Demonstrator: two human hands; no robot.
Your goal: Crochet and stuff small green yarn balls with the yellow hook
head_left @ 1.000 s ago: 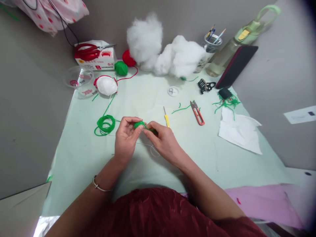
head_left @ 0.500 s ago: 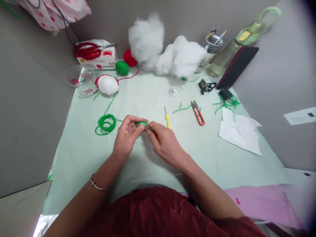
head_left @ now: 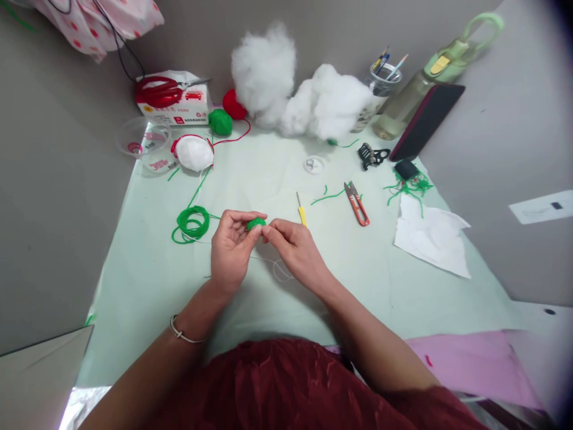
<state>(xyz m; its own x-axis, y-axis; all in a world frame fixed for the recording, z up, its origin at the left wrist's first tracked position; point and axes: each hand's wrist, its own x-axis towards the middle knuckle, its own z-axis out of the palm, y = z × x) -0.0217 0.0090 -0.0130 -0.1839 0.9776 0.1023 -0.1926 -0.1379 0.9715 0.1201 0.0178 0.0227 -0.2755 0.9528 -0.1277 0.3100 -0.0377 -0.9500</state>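
Observation:
Between the thumb and fingers of my left hand [head_left: 233,248] is a small green yarn piece [head_left: 256,224], rounded on top. My right hand [head_left: 295,248] is closed in a pinch at its right edge; whatever lies between those fingertips is too small to make out. A coil of green yarn [head_left: 192,225] rests left of my hands, with a strand running toward the piece. Thin white thread [head_left: 282,272] loops on the table under my right hand. Just beyond that hand lies a crochet hook with a yellow handle [head_left: 301,214], its handle end partly hidden.
Orange thread snips [head_left: 357,204], torn white paper [head_left: 432,236] and green yarn scraps [head_left: 409,182] lie to the right. White stuffing [head_left: 326,101], a green yarn ball [head_left: 220,122], a red ball [head_left: 233,104] and a bottle [head_left: 403,104] line the back. Red scissors [head_left: 161,91] top a box.
My right fingers have drawn in to a tighter pinch at the green piece's edge, and the green strand by them no longer shows. The view has shifted slightly.

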